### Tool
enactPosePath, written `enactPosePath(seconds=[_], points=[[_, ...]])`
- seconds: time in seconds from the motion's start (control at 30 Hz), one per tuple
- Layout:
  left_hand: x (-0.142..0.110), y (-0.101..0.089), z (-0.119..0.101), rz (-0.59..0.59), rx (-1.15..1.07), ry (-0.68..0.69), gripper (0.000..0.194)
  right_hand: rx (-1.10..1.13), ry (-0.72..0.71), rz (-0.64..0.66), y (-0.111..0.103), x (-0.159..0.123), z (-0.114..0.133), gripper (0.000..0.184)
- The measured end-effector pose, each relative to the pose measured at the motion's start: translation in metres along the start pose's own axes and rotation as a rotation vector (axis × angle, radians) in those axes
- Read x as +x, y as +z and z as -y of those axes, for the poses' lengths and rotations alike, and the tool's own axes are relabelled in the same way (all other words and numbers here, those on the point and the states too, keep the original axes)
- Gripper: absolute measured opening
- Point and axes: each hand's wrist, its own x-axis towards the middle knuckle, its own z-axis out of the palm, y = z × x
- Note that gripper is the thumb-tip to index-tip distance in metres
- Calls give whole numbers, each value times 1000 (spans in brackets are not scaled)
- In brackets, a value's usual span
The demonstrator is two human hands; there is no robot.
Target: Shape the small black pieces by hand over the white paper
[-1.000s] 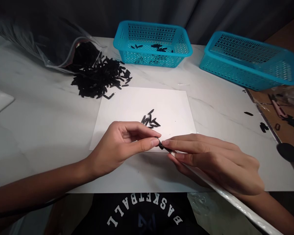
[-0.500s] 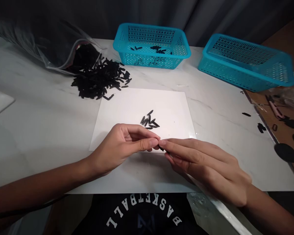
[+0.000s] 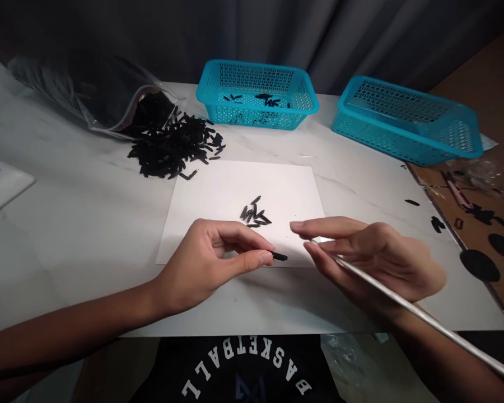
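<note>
Left hand point(image 3: 212, 263): thumb and forefinger pinching a short black strip point(image 3: 280, 257), free end pointing right, held over the near edge of the white sheet point(image 3: 210, 190). Right hand point(image 3: 376, 257): closed lightly on a thin white rod point(image 3: 407, 305), forefinger raised clear. Rod tip sits near the fingertips, shaft runs back along the forearm. Rod and strip not touching, gap between the hands.

Just beyond the left hand, on the sheet: small cluster point(image 3: 256, 214) of similar strips, some overlapping. Past the sheet's far left corner: big heap point(image 3: 168, 148) of strips, spilling from the mouth of a clear zip bag point(image 3: 96, 103).

Back of the marble-pattern table point(image 3: 88, 240): blue perforated basket point(image 3: 256, 120) with a few strips in it, second blue basket point(image 3: 397, 137) to its right, set at an angle.

Far right, on a brown surface point(image 3: 498, 218): pink-handled tool point(image 3: 457, 190), black ovals point(image 3: 480, 265). Dark curtain point(image 3: 269, 33) behind.
</note>
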Motion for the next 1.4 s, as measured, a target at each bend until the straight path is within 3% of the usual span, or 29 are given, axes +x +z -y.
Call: enactPosePath(seconds=[0.17, 0.53, 0.87, 1.4], points=[[1, -1, -2, -41, 11, 19, 2, 155, -71, 152, -4, 8, 9, 27], [2, -1, -2, -41, -32, 9, 3, 173, -158, 134, 6, 4, 6, 32], [3, -2, 5, 10, -148, -87, 10, 101, -193, 179, 9, -3, -1, 23], [5, 1, 11, -67, -114, -96, 27, 33, -313, 122, 20, -3, -9, 20]])
